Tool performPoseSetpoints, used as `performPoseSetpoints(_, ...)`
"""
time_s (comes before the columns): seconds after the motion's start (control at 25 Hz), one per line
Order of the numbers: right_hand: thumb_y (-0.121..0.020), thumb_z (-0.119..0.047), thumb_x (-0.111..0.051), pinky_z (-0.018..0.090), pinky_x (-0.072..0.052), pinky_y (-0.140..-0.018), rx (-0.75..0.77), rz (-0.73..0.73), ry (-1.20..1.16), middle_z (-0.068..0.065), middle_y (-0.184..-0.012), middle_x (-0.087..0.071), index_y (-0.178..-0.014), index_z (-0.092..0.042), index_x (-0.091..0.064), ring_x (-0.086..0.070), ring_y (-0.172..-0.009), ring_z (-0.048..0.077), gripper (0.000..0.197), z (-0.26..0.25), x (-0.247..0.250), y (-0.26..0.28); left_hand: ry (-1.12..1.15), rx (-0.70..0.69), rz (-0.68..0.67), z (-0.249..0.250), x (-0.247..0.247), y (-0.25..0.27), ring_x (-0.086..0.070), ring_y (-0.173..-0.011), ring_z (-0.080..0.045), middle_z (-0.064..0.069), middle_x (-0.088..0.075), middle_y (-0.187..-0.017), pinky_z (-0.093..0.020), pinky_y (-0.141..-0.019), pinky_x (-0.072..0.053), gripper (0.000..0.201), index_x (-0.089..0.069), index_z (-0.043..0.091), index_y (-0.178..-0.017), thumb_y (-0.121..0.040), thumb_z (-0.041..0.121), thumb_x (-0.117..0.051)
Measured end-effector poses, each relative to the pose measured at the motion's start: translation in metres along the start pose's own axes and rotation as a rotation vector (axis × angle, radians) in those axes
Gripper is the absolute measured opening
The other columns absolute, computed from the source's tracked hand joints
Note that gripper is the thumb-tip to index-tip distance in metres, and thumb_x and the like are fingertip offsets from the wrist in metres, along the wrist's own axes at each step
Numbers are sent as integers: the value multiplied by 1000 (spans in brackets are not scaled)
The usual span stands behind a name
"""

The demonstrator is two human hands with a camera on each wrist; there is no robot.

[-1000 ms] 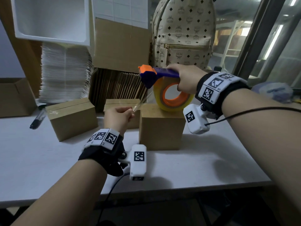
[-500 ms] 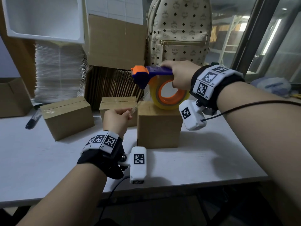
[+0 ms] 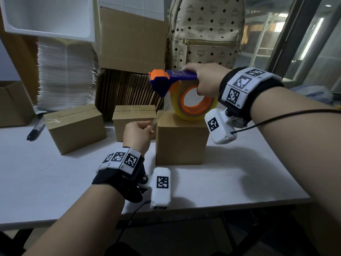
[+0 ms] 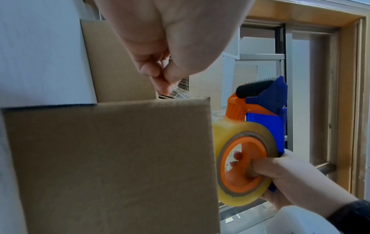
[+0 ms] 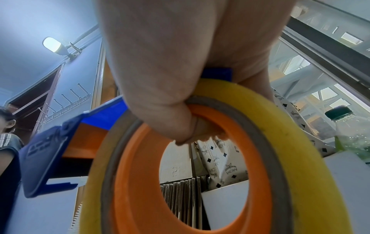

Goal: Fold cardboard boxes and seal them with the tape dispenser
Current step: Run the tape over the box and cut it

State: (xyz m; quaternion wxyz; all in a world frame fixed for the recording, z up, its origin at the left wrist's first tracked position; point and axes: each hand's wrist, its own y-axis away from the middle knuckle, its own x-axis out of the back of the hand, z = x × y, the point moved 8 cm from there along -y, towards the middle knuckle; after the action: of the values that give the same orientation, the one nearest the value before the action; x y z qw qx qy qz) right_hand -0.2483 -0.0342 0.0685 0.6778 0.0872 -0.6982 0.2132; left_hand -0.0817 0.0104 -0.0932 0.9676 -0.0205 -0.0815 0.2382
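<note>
A small folded cardboard box [image 3: 181,141] stands on the white table [image 3: 55,182]. Just above its top my right hand [image 3: 204,80] grips the blue and orange tape dispenser [image 3: 171,80] with its yellowish tape roll [image 3: 191,104]; my fingers curl through the roll's orange core [image 5: 192,131]. My left hand [image 3: 137,133] pinches the free end of the clear tape [image 3: 154,123] beside the box's upper left edge. In the left wrist view the pinching fingertips [image 4: 162,82] sit just beyond the box [image 4: 112,166], with the dispenser [image 4: 260,110] to the right.
Two more brown boxes [image 3: 75,128] [image 3: 133,117] stand behind on the left, their top seams under tape. A black marker [image 3: 35,132] lies at far left. Flat cardboard [image 3: 129,91], a white stack [image 3: 66,74] and a patterned backpack [image 3: 206,30] line the back.
My left hand has drawn the tape end down and toward the box's left edge. The dispenser has stayed over the box top.
</note>
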Motion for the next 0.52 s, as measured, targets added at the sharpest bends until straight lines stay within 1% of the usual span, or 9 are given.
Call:
performPoseSetpoints(0.08,-85,1,-51,32,-44,-68,0,9,1,6,-104,-54,-138,-29,-36,-53,-85,25,62,0,0,0,16,7,-10,0,-2,0,-61,-83,-13,0,-64,-83,-28,-79,-46,27,-63,5,-117,-96,7,-47)
performPoseSetpoints(0.12,-85,1,-51,33,-44,-69,1,12,-1,7,-105,-54,-138,-29,-36,-53,-85,25,62,0,0,0,35,6,-18,0,-3,0,-61,-81,-12,-1,-64,-87,-27,-77,-46,28,-62,6,-120,-95,6,-48)
performPoseSetpoints(0.2,-85,1,-51,33,-44,-69,0,10,-3,7,-105,-54,-138,-29,-36,-53,-86,25,62,0,1,0,95,-5,-22,-1,-3,-1,-62,-74,-11,-2,-63,-94,-26,-68,-47,32,-58,13,-122,-93,2,-49)
performPoseSetpoints(0.24,-85,1,-50,32,-44,-68,-1,8,-2,6,-104,-53,-138,-29,-36,-53,-86,25,63,0,0,0,118,-11,-12,-1,-2,-1,-62,-70,-11,-3,-62,-96,-26,-66,-48,30,-56,18,-116,-92,0,-50)
performPoseSetpoints(0.28,-85,1,-51,32,-43,-68,-2,8,-1,6,-103,-53,-138,-29,-35,-53,-86,25,62,0,0,-1,123,-14,1,-1,-1,-2,-61,-67,-11,-5,-60,-99,-27,-65,-48,27,-55,21,-106,-91,-2,-51)
performPoseSetpoints(0.36,-85,0,-51,32,-42,-68,0,13,-3,5,-103,-52,-138,-29,-35,-53,-86,25,62,0,0,-1,89,-26,14,-1,0,-3,-61,-64,-12,-9,-58,-107,-29,-65,-47,26,-53,24,-86,-89,-2,-52)
performPoseSetpoints(0.4,-85,0,-51,32,-42,-68,2,13,-2,6,-104,-53,-138,-29,-36,-53,-86,25,62,-1,0,-2,57,-35,14,0,0,-4,-62,-65,-13,-10,-59,-110,-29,-63,-47,28,-55,26,-80,-89,-1,-53)
performPoseSetpoints(0.44,-85,1,-51,32,-43,-68,3,12,-1,6,-104,-53,-138,-29,-36,-53,-86,25,62,-1,0,-2,20,-43,15,-1,0,-5,-64,-68,-14,-10,-58,-114,-29,-63,-49,30,-57,28,-77,-89,1,-54)
performPoseSetpoints(0.52,-85,1,-51,32,-43,-68,1,9,-2,6,-105,-53,-138,-29,-36,-53,-87,26,62,0,0,-2,-28,-73,21,2,-1,-4,-66,-72,-15,-8,-58,-118,-29,-70,-54,33,-61,32,-76,-89,3,-55)
